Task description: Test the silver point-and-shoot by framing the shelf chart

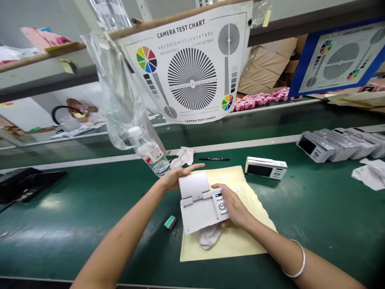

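Observation:
A white compact camera [200, 216] is held over a yellow sheet [249, 224], its back facing up. Its hinged panel [195, 185] is flipped up, and a small blue light shows near the buttons. My right hand [234, 206] grips the button end, thumb on top near the upper edge. At the raised panel's upper left edge is my left hand [176, 177], one finger stretched out along the top and the others partly hidden behind. Beneath the camera lies a crumpled white cloth [209, 237]. Several small white pieces [225, 177] lie on the sheet.
Another white camera [266, 167] stands to the right, and several more cameras [315, 146] line up beyond it. A green-and-white block [170, 222], a black pen [214, 159] and a water bottle [152, 154] are on the green bench. A camera test chart [192, 40] hangs ahead.

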Available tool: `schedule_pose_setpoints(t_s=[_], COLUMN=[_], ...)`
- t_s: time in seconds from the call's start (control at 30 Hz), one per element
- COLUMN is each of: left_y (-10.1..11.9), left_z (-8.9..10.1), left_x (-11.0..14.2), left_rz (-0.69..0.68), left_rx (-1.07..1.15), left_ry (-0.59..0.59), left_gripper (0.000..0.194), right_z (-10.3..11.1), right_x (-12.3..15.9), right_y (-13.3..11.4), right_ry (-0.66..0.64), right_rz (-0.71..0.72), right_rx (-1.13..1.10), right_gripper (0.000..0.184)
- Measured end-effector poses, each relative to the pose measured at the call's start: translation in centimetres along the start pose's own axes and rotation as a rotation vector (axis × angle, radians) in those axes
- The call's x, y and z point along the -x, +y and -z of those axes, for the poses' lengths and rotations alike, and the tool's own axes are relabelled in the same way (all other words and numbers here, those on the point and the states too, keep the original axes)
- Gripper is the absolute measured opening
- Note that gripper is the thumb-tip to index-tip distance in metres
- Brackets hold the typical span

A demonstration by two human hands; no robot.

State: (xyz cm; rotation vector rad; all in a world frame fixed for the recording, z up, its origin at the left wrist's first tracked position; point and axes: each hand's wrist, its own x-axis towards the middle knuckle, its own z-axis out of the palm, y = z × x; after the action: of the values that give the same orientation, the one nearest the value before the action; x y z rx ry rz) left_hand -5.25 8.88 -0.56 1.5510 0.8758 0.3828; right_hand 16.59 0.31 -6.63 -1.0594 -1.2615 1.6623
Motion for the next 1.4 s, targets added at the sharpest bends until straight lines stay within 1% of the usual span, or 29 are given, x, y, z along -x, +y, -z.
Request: schedule_pose_setpoints(t_s=[0.07,0.17,0.23,0.3,0.4,0.47,0.53,0.63,0.73,0.83,0.9,0.93,1.03,1.13,1.23,1.33,1.4], left_y=[-1.1,-2.3,-2.9,-3.4,-4.5,-5.2,-6.0,-6.6,-6.6,-6.1,-5.7,-5.6,-5.4,-5.4,-5.5,-5.4,-5.3], left_z=[0.4,0.3,-0.2,-1.2,-3.0,-4.2,-5.2,-6.0,-6.2,-6.3,-6.4,-6.5,-6.7,-6.9,-7.0,-7.1,-7.1], left_x=[0.1,0.9,1.7,2.7,4.3,5.1,5.7,6.2,6.4,6.7,6.8,6.9,7.1,7.1,7.0,6.9,7.0], left_rz=[-0.056,-0.123,-0.179,-0.249,-0.355,-0.415,-0.479,-0.583,-0.682,-0.786,-0.827,-0.839,-0.864,-0.884,-0.895,-0.904,-0.900], left_rx=[0.087,0.145,0.140,0.096,-0.042,-0.182,-0.373,-0.603,-0.721,-0.914,-1.006,-1.018,-1.018,-1.015,-0.995,-0.986,-0.977], left_ry=[0.060,0.109,0.134,0.164,0.217,0.283,0.372,0.481,0.559,0.671,0.734,0.750,0.777,0.803,0.811,0.802,0.795], left_gripper=[0.092,0.089,0.088,0.092,0.107,0.113,0.110,0.094,0.091,0.087,0.083,0.081,0.081,0.085,0.086,0.084,0.083], right_z=[0.1,0.3,0.4,0.4,0.3,0.2,0.1,-0.3,-0.9,-1.4,-1.5,-1.4,-1.2,-0.9,-0.8,-0.8,-0.9], right_x=[0.0,0.1,0.2,0.4,0.8,1.0,1.1,1.3,2.0,3.0,3.5,3.8,4.3,4.6,4.8,4.9,5.0], right_y=[0.0,0.2,0.1,0.0,-0.2,-0.2,-0.2,-0.2,-0.4,-0.7,-0.9,-1.0,-1.0,-0.8,-0.5,-0.5,-0.9], right_ry=[-0.004,0.026,0.061,0.104,0.178,0.222,0.264,0.320,0.338,0.316,0.314,0.321,0.351,0.370,0.387,0.399,0.372], right_rz=[0.031,0.074,0.096,0.116,0.151,0.173,0.199,0.248,0.270,0.266,0.291,0.310,0.357,0.362,0.363,0.330,0.271], right_rx=[-0.003,0.001,0.006,0.013,0.018,0.019,0.022,0.023,-0.005,-0.064,-0.075,-0.062,0.021,0.080,0.069,0.025,0.003], right_gripper=[0.046,0.056,0.060,0.060,0.056,0.053,0.052,0.051,0.049,0.047,0.046,0.045,0.044,0.046,0.045,0.041,0.045])
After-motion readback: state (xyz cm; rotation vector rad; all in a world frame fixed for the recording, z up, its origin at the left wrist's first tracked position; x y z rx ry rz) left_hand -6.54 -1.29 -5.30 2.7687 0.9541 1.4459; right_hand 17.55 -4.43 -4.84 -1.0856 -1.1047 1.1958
